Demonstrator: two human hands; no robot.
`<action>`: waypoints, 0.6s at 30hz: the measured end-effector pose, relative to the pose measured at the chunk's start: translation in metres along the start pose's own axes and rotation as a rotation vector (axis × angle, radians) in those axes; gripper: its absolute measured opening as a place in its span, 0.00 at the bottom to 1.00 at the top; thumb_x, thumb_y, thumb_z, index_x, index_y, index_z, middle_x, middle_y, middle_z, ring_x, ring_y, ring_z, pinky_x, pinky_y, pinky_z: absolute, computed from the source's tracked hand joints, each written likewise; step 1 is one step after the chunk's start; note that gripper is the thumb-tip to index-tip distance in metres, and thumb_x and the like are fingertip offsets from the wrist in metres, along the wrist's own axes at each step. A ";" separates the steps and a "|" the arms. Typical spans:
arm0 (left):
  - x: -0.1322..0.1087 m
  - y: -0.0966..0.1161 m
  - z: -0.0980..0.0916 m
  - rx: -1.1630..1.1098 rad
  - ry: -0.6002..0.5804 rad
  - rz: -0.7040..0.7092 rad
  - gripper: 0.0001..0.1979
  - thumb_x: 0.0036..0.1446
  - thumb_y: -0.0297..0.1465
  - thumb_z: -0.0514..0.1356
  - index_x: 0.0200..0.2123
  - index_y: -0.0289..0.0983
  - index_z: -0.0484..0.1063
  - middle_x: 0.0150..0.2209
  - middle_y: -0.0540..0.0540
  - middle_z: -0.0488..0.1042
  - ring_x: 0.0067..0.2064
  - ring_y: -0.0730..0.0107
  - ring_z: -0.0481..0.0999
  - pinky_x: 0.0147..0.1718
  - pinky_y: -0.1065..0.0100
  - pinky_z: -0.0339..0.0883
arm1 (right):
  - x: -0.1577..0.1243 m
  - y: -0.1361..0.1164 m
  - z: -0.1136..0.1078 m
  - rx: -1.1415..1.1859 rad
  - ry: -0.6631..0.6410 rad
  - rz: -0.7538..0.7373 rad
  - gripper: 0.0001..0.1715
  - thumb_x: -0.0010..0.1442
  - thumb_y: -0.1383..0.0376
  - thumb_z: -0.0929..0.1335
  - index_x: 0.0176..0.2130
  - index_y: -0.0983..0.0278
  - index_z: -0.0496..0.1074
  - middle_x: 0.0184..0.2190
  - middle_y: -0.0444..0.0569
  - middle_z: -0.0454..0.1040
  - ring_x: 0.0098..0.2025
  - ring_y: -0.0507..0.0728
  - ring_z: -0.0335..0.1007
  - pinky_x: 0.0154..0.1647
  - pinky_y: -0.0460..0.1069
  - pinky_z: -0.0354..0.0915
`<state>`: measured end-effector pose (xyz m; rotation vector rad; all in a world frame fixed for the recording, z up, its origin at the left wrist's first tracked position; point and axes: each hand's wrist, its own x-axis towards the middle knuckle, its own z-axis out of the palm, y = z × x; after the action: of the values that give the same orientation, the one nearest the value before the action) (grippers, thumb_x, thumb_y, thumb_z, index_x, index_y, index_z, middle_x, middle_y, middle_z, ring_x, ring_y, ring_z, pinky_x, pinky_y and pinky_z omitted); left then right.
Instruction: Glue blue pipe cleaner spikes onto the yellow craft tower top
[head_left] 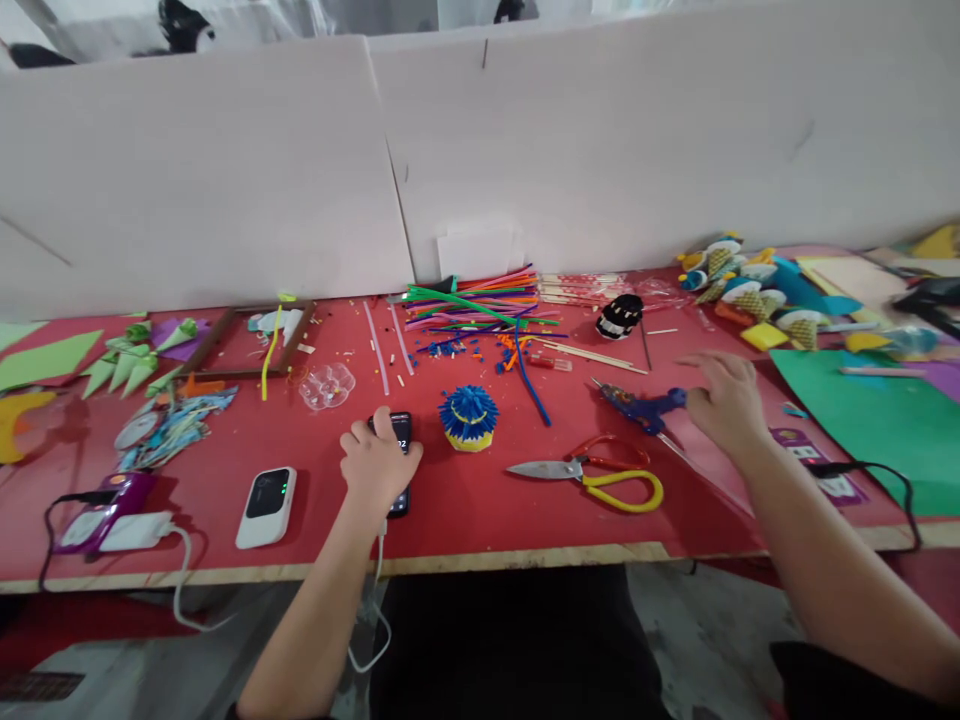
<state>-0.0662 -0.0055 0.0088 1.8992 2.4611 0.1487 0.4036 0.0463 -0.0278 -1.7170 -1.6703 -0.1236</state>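
Observation:
My left hand (379, 462) rests on a black phone (402, 430) with a lit screen, its fingers apart over the phone's left side; a white cable runs from the phone's lower end. My right hand (726, 402) is over the right side of the table, beside the blue glue gun (643, 408); its fingers are partly spread and nothing shows in them. Between the hands stands a small blue and yellow craft piece (469, 420). Scissors (585, 475) with red and yellow handles lie to its right.
Colored pipe cleaners (480, 305) lie at the back by the white board (570, 150). A white device (267, 507), a purple power bank (112, 510) and a brown frame (225, 375) are left; green sheets (840, 420) and cone-shaped crafts (739, 290) are right.

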 end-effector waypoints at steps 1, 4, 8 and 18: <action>0.000 -0.002 -0.001 0.002 0.000 0.011 0.34 0.58 0.40 0.59 0.64 0.32 0.62 0.53 0.22 0.72 0.54 0.29 0.74 0.43 0.43 0.74 | -0.002 -0.012 -0.005 0.013 0.044 0.001 0.12 0.71 0.60 0.68 0.51 0.58 0.78 0.56 0.59 0.77 0.58 0.63 0.74 0.62 0.61 0.70; -0.001 -0.009 -0.002 0.002 0.008 0.053 0.33 0.59 0.40 0.59 0.64 0.30 0.63 0.52 0.22 0.73 0.53 0.31 0.75 0.45 0.43 0.74 | -0.004 -0.053 -0.015 0.084 0.136 0.003 0.13 0.64 0.63 0.68 0.48 0.60 0.78 0.47 0.59 0.80 0.53 0.69 0.76 0.61 0.66 0.70; -0.002 -0.014 -0.001 -0.024 0.044 0.091 0.35 0.58 0.40 0.60 0.63 0.25 0.64 0.52 0.18 0.74 0.53 0.24 0.76 0.44 0.38 0.74 | -0.002 -0.105 -0.009 0.208 0.140 0.010 0.11 0.63 0.55 0.69 0.43 0.57 0.74 0.38 0.50 0.81 0.40 0.61 0.79 0.48 0.58 0.75; 0.020 -0.028 -0.026 -0.348 0.247 0.368 0.18 0.69 0.39 0.48 0.45 0.38 0.76 0.40 0.37 0.85 0.50 0.47 0.83 0.55 0.48 0.74 | 0.069 -0.166 0.033 0.307 -0.205 -0.085 0.24 0.67 0.50 0.67 0.24 0.60 0.70 0.30 0.49 0.76 0.39 0.60 0.75 0.46 0.54 0.68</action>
<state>-0.1000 0.0056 0.0327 2.2463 2.0007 0.8062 0.2513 0.1041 0.0555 -1.4665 -1.8041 0.2650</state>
